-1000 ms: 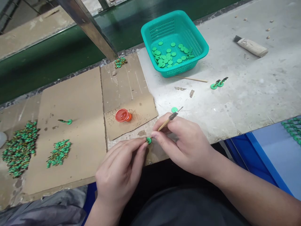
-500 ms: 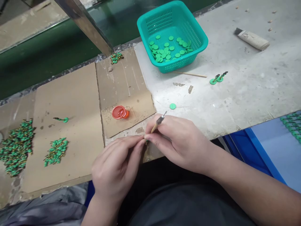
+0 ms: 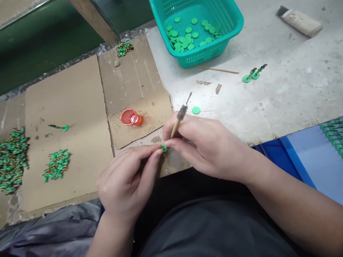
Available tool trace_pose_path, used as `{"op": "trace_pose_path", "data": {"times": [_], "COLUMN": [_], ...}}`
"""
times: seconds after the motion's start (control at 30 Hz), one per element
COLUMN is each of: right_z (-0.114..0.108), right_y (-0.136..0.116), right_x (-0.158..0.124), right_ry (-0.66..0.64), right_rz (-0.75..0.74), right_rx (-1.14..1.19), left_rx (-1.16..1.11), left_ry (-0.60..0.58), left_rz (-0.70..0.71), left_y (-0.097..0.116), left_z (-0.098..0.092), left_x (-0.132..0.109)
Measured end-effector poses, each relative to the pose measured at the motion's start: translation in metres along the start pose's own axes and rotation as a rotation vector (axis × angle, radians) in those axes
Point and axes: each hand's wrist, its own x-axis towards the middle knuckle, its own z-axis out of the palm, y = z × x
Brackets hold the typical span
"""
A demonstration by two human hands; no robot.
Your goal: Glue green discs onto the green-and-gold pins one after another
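My left hand point(image 3: 128, 178) pinches a small green piece point(image 3: 164, 148) between thumb and forefinger, near the table's front edge. My right hand point(image 3: 206, 146) grips a thin wooden-handled brush point(image 3: 179, 120) with a dark, wrapped upper end and a fine tip pointing up and away. Its fingertips meet the left ones at the green piece, so most of that piece is hidden. Just beyond the right hand lies a green disc point(image 3: 196, 110) with small holes. Left of it, a small red-orange pot point(image 3: 136, 120) with its lid point(image 3: 128, 117) open stands on cardboard.
A teal basket point(image 3: 198, 57) holds several green discs. Two discs with dark-tipped stems point(image 3: 251, 75) stand at right, below a tube point(image 3: 302, 23). A thin stick point(image 3: 218, 69) lies before the basket. Piles of small green-and-gold pieces point(image 3: 56, 165) cover parts of the cardboard point(image 3: 80, 107) at left.
The view has shifted, so the table appears higher. The brush now stands more upright in my right hand, and more of the green piece shows between my fingertips.
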Motion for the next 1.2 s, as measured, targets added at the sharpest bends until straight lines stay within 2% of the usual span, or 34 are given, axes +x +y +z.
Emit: {"op": "trace_pose_path", "data": {"times": [0.27, 0.43, 0.57, 0.87, 0.93, 1.07, 1.2], "right_z": [0.002, 0.002, 0.002, 0.002, 0.001, 0.001, 0.007], "right_y": [0.001, -0.002, -0.005, -0.008, -0.006, -0.002, 0.003], "right_x": [0.000, 0.000, 0.004, 0.015, 0.013, 0.004, -0.002], "right_ry": [-0.012, -0.070, -0.127, -0.163, -0.148, -0.031, -0.025], "right_rz": [-0.029, 0.032, 0.029, 0.017, 0.008, 0.009, -0.061], "right_rx": [0.021, 0.030, 0.008, 0.012, 0.005, -0.048, -0.045], "left_rx": [0.000, 0.003, 0.011, -0.015, -0.022, -0.016, -0.005], "left_ry": [-0.018, -0.007, 0.009, 0.031, 0.035, 0.012, 0.024], "left_rz": [0.022, 0.018, 0.023, 0.059, 0.053, 0.016, 0.035], "left_y": [-0.001, -0.002, -0.002, -0.003, -0.003, -0.002, -0.002], "left_z": [-0.001, 0.000, 0.001, 0.004, 0.003, 0.003, 0.003], "left_x": [0.001, -0.001, -0.002, -0.001, -0.001, -0.002, -0.002]}}
